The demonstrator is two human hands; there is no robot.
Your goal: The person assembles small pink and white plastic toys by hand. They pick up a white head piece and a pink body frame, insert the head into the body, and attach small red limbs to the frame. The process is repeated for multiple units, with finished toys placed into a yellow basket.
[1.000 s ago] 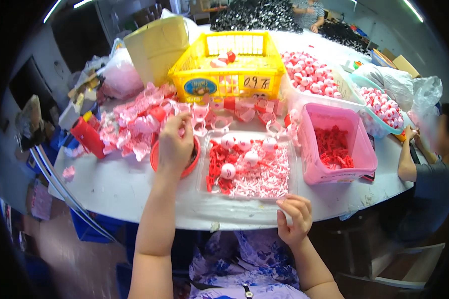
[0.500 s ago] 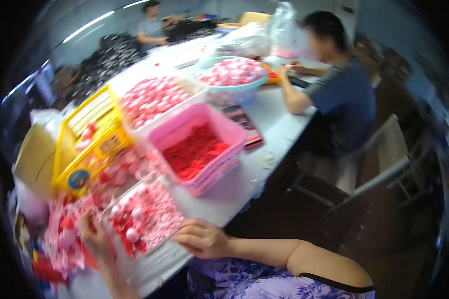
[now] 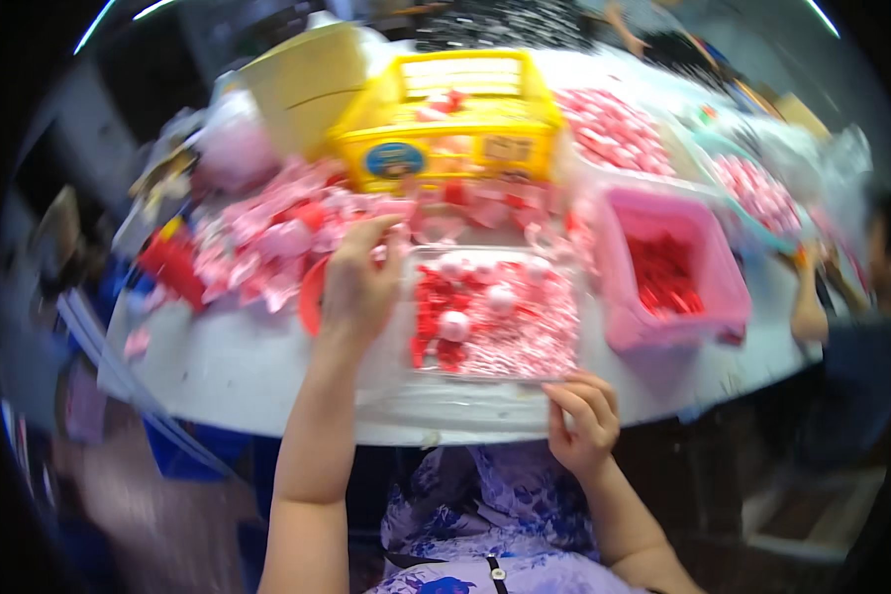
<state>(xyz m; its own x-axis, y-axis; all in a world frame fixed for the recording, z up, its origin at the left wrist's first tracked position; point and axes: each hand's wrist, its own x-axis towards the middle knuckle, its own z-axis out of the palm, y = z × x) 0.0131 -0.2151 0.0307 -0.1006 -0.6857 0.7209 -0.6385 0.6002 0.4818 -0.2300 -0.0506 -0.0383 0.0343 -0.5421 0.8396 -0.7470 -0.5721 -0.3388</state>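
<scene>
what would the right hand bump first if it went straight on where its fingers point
Most likely the clear tray, at its near right corner, just ahead of the right hand; blur and depth make it unclear whether they touch.

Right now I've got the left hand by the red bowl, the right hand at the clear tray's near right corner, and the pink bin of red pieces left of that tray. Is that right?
Not quite: the pink bin of red pieces stands right of the clear tray, as the head view shows. Both hand positions are as you said.
</scene>
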